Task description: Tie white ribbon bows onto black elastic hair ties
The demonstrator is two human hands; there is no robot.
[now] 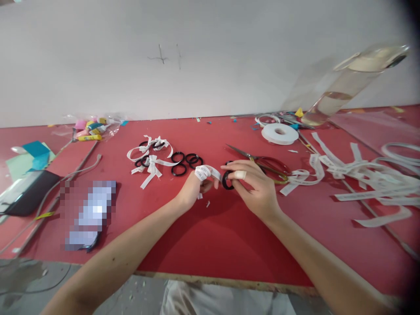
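Observation:
A white printed ribbon is wrapped over the fingers of my left hand, which is curled closed. Its free end reaches toward my right hand. Between the thumb and fingers of that right hand is a black hair tie; a light bandage circles one finger. Loose black hair ties lie beyond my left hand. To their left are black ties with white ribbon bows knotted on. Scissors with their blades pointing left rest behind my right hand, which hides part of them.
Cut white ribbon strips are heaped at the right. Behind them stand a ribbon roll and a leaning clear bottle. A phone, a dark case and a cable lie at the left on the red table.

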